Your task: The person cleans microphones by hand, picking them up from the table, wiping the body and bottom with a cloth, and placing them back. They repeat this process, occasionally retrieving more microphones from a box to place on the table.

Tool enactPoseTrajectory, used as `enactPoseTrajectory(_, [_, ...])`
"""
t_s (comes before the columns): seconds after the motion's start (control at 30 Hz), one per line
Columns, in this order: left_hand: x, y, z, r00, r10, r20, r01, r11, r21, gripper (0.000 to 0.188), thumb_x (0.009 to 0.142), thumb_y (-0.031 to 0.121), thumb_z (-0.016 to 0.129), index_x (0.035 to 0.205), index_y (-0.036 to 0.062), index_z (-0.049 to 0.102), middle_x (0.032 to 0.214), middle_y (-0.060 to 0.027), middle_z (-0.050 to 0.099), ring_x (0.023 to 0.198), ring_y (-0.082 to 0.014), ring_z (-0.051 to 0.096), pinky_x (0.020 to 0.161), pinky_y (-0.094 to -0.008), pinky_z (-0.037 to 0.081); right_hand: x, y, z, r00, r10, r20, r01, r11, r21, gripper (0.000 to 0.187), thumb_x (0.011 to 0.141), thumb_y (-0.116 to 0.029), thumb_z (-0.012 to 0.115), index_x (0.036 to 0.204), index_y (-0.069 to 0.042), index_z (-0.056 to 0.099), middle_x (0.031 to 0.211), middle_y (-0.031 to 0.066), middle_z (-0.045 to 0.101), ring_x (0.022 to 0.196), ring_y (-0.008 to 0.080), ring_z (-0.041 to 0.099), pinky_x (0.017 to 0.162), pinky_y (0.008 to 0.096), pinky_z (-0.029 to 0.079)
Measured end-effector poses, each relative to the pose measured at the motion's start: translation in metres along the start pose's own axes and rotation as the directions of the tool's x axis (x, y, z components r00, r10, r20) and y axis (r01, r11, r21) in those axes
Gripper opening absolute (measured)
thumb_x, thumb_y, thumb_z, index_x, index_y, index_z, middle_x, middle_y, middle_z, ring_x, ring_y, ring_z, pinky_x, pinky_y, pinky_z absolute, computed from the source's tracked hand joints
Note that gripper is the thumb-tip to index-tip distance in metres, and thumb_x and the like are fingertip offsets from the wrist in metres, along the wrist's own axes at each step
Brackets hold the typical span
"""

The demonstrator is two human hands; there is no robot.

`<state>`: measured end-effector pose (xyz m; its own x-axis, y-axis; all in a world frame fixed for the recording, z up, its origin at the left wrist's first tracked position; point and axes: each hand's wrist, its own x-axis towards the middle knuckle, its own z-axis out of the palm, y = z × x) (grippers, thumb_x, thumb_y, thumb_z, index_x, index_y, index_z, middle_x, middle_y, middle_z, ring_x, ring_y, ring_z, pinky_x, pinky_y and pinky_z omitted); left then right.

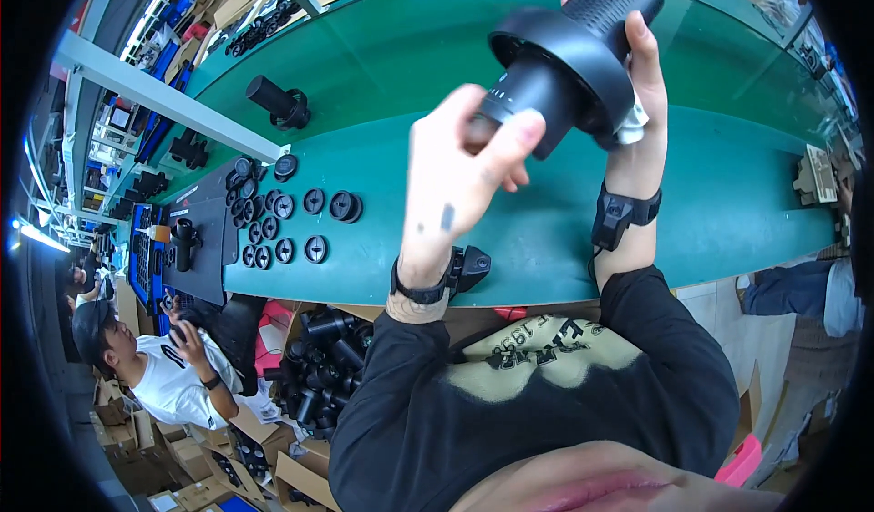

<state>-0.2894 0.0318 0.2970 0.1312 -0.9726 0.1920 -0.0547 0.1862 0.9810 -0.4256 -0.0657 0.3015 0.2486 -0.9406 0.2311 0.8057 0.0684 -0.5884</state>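
Above the green table [537,239] I hold up a large black lens-like barrel [569,66], tilted, with a wide round collar and a ribbed upper end. My left hand [469,143] grips its narrower lower end, thumb and fingers wrapped around it. My right hand [648,80] holds the ribbed part from the far side; most of its fingers are hidden behind the barrel. A small crumpled, clear or whitish piece [631,126] shows by the right wrist, against the barrel; what it is I cannot tell.
Several round black caps [315,201] lie on the table at left, beside a dark mat [202,239]. Another black barrel [278,101] rests farther back. A metal frame post [173,102] crosses at left. Black parts fill a box [319,357] below the table edge. A person [168,357] sits at left.
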Motion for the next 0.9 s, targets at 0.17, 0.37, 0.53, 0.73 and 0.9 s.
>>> enactPoseTrajectory(0.17, [0.017, -0.028, 0.003, 0.889, -0.126, 0.441, 0.315, 0.866, -0.389, 0.083, 0.088, 0.068, 0.02, 0.086, -0.0092, 0.051, 0.053, -0.0173, 0.057, 0.035, -0.0186, 0.052, 0.033, -0.0228, 0.04, 0.023, -0.004, -0.037, 0.978, -0.006, 0.207, 0.059, 0.967, -0.249, 0.064, 0.09, -0.051, 0.044, 0.123, 0.004, 0.046, 0.113, 0.0222, 0.058, 0.092, 0.0261, 0.065, 0.073, 0.0361, 0.057])
enactPoseTrajectory(0.37, [0.007, -0.019, 0.009, 0.81, -0.023, 0.586, 0.438, 0.687, -0.58, 0.09, 0.089, 0.067, 0.008, 0.086, -0.0078, 0.058, 0.05, -0.0157, 0.057, 0.038, -0.0201, 0.056, 0.035, -0.0227, 0.042, 0.029, 0.0, -0.054, 0.959, 0.132, 0.253, -0.111, 0.989, -0.097, 0.065, 0.086, -0.05, 0.05, 0.123, 0.004, 0.046, 0.113, 0.0225, 0.057, 0.096, 0.0284, 0.063, 0.081, 0.0384, 0.054])
enactPoseTrajectory(0.53, [0.012, -0.022, 0.006, 0.818, -0.001, 0.576, 0.349, 0.795, -0.496, 0.08, 0.092, 0.061, 0.014, 0.096, -0.0072, 0.057, 0.067, -0.0186, 0.064, 0.049, -0.0221, 0.062, 0.037, -0.024, 0.045, 0.028, -0.007, -0.057, 0.923, 0.225, 0.312, -0.244, 0.97, 0.022, 0.067, 0.083, -0.049, 0.055, 0.122, 0.004, 0.046, 0.114, 0.0228, 0.057, 0.1, 0.0303, 0.062, 0.088, 0.0402, 0.051])
enactPoseTrajectory(0.73, [0.049, -0.06, -0.002, 0.975, -0.121, 0.188, 0.217, 0.714, -0.665, 0.057, 0.094, 0.048, 0.03, 0.112, -0.0004, 0.054, 0.101, -0.0162, 0.063, 0.082, -0.0237, 0.065, 0.06, -0.0324, 0.054, -0.017, -0.019, -0.005, 0.759, -0.288, 0.583, 0.637, 0.509, -0.579, 0.062, 0.064, -0.022, 0.079, 0.115, 0.002, 0.052, 0.107, 0.0148, 0.06, 0.095, 0.0223, 0.061, 0.084, 0.0334, 0.05])
enactPoseTrajectory(0.9, [0.04, -0.055, 0.023, 0.996, -0.082, 0.036, 0.088, 0.836, -0.542, 0.045, 0.094, 0.041, 0.039, 0.115, 0.0036, 0.054, 0.105, -0.0127, 0.063, 0.095, -0.0225, 0.062, 0.079, -0.038, 0.052, -0.023, -0.018, 0.003, 0.665, -0.283, 0.691, 0.746, 0.2, -0.635, 0.059, 0.056, -0.01, 0.083, 0.109, 0.0, 0.057, 0.101, 0.0114, 0.061, 0.09, 0.0237, 0.061, 0.079, 0.0319, 0.049])
